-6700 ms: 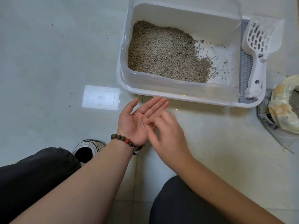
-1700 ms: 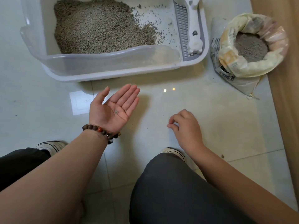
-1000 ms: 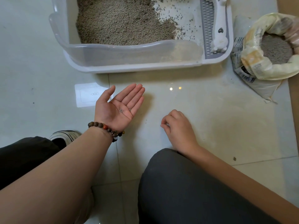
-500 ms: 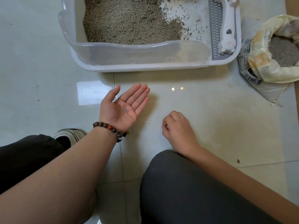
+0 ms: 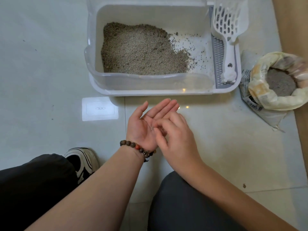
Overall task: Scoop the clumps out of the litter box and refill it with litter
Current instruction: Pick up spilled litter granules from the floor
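The white litter box (image 5: 150, 93) sits on the tile floor ahead of me. Grey litter (image 5: 138, 50) is heaped in its left part, and its right floor is bare apart from scattered grains. A white slotted scoop (image 5: 229, 30) lies on the grey grate (image 5: 218, 60) at the box's right end. An open bag of litter (image 5: 260, 95) stands to the right of the box. My left hand (image 5: 141, 125) is held palm up in front of the box, with a few litter grains (image 5: 152, 128) on it. My right hand (image 5: 176, 139) lies over that palm, its curled fingertips pinching at the grains.
A pale rectangular sticker (image 5: 100, 108) is on the floor left of my hands. My shoe (image 5: 81, 161) and both knees fill the lower frame. A wooden surface (image 5: 293, 30) runs along the right edge. A few stray specks dot the tiles (image 5: 244, 186).
My right hand has lifted off the floor and moved left onto my open left palm. The view has tilted up, so the whole box and scoop show.
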Demonstrator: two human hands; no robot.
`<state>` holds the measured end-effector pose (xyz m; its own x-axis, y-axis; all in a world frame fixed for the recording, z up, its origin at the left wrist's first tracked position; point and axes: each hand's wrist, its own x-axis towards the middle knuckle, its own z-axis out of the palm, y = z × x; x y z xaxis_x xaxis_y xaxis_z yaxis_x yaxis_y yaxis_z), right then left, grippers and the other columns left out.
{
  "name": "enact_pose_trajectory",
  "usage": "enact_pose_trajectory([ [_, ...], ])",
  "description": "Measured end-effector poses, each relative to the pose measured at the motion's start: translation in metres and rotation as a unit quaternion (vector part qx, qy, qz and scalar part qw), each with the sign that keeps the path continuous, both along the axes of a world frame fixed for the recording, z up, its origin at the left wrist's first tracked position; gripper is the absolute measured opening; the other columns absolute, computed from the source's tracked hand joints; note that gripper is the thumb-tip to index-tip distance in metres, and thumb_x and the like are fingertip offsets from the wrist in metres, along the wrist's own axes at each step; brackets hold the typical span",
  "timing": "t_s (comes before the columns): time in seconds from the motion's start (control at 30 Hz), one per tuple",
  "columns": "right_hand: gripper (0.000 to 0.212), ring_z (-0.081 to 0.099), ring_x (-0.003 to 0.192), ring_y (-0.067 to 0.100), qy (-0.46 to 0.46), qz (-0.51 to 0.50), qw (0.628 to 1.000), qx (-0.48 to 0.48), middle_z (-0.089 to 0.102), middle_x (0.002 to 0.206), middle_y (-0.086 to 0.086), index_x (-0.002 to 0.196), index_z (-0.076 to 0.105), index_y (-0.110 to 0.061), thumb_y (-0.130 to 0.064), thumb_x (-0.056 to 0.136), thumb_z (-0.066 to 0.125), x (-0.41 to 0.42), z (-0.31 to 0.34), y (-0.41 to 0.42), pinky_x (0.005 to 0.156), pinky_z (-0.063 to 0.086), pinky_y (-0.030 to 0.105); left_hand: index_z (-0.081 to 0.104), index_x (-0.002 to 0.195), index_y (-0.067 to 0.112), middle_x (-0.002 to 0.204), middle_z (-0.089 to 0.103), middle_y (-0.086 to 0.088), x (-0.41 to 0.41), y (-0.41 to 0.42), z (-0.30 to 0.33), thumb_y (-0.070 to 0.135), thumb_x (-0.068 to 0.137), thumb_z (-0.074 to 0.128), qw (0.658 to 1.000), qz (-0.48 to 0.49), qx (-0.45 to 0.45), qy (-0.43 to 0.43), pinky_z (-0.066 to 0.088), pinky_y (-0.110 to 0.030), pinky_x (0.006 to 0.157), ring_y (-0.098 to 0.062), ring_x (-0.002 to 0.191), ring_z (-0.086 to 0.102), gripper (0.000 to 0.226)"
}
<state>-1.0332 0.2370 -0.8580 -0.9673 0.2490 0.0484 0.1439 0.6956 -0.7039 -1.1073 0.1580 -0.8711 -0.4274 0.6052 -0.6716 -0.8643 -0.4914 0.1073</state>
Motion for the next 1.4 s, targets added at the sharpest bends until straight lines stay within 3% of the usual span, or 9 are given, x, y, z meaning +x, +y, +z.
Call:
enact_pose_trajectory([
  [0.1, 0.015, 0.054, 0.082, 0.015, 0.012, -0.051, 0.996, -0.066, 0.055, 0.087, 0.001, 0.084, 0.065, -0.010, -0.018, 0.087, 0.054, -0.003, 0.028, 0.010, 0.073, 0.043, 0.022, 0.069, 0.104, -0.007, 0.117, 0.065, -0.023, -0.006, 0.001, 0.024, 0.032, 0.085, 0.045, 1.000, 0.019, 0.003, -0.001, 0.056, -0.042, 0.086, -0.031, 0.107, 0.066, 0.050],
  [0.23, 0.011, 0.055, 0.083, 0.001, 0.019, -0.228, 0.955, -0.189, 0.059, 0.092, -0.003, 0.096, 0.061, -0.015, -0.017, 0.092, 0.051, -0.022, 0.074, 0.023, 0.074, 0.040, 0.009, 0.069, 0.105, -0.006, 0.118, 0.065, -0.022, -0.019, 0.002, 0.070, 0.032, 0.086, 0.046, 0.998, 0.048, 0.020, 0.022, 0.048, -0.043, 0.097, -0.031, 0.110, 0.064, 0.048],
  [0.33, 0.015, 0.062, 0.095, 0.006, 0.010, -0.322, 0.862, -0.392, 0.064, 0.097, -0.003, 0.104, 0.059, -0.015, -0.019, 0.098, 0.047, -0.046, 0.117, 0.030, 0.091, 0.048, 0.025, 0.067, 0.108, -0.007, 0.120, 0.064, -0.022, -0.031, 0.003, 0.115, 0.031, 0.091, 0.044, 0.994, 0.088, 0.037, 0.045, 0.045, -0.045, 0.099, -0.031, 0.112, 0.063, 0.048],
  [0.43, 0.029, 0.062, 0.107, 0.020, 0.046, -0.324, 0.716, -0.616, 0.065, 0.111, 0.012, 0.113, 0.058, -0.004, -0.023, 0.100, 0.039, -0.072, 0.169, 0.028, 0.101, 0.045, 0.036, 0.065, 0.114, -0.007, 0.120, 0.064, -0.022, -0.044, 0.005, 0.165, 0.031, 0.093, 0.042, 0.988, 0.133, 0.050, 0.068, 0.045, -0.045, 0.099, -0.031, 0.111, 0.063, 0.049],
  [0.53, 0.037, 0.060, 0.111, 0.024, 0.089, -0.284, 0.644, -0.705, 0.063, 0.116, 0.018, 0.114, 0.056, 0.000, -0.026, 0.101, 0.034, -0.095, 0.223, 0.015, 0.100, 0.044, 0.034, 0.060, 0.119, -0.007, 0.118, 0.065, -0.024, -0.056, 0.006, 0.214, 0.032, 0.094, 0.040, 0.979, 0.180, 0.048, 0.082, 0.045, -0.043, 0.103, -0.033, 0.110, 0.063, 0.051],
  [0.87, 0.039, 0.062, 0.110, 0.020, 0.151, -0.268, 0.619, -0.722, 0.068, 0.113, 0.014, 0.107, 0.063, 0.000, -0.022, 0.100, 0.032, -0.171, 0.306, -0.036, 0.105, 0.041, 0.034, 0.059, 0.116, -0.008, 0.115, 0.065, -0.025, -0.116, -0.011, 0.301, 0.034, 0.095, 0.038, 0.957, 0.257, 0.029, 0.132, 0.042, -0.041, 0.103, -0.033, 0.107, 0.065, 0.051],
  [1.1, 0.040, 0.062, 0.111, 0.018, 0.122, -0.236, 0.635, -0.725, 0.066, 0.115, 0.013, 0.110, 0.062, -0.002, -0.025, 0.101, 0.031, -0.243, 0.339, -0.055, 0.103, 0.042, 0.032, 0.058, 0.119, -0.006, 0.118, 0.065, -0.024, -0.181, -0.032, 0.335, 0.036, 0.096, 0.036, 0.940, 0.316, 0.016, 0.132, 0.041, -0.041, 0.104, -0.033, 0.111, 0.063, 0.053],
  [1.4, 0.042, 0.061, 0.112, 0.017, 0.029, -0.163, 0.648, -0.743, 0.066, 0.116, 0.011, 0.109, 0.063, -0.003, -0.030, 0.102, 0.030, -0.278, 0.542, -0.137, 0.102, 0.042, 0.032, 0.057, 0.122, -0.007, 0.120, 0.063, -0.025, -0.201, -0.116, 0.546, 0.035, 0.095, 0.038, 0.902, 0.410, -0.005, 0.135, 0.038, -0.041, 0.107, -0.034, 0.114, 0.061, 0.054],
])
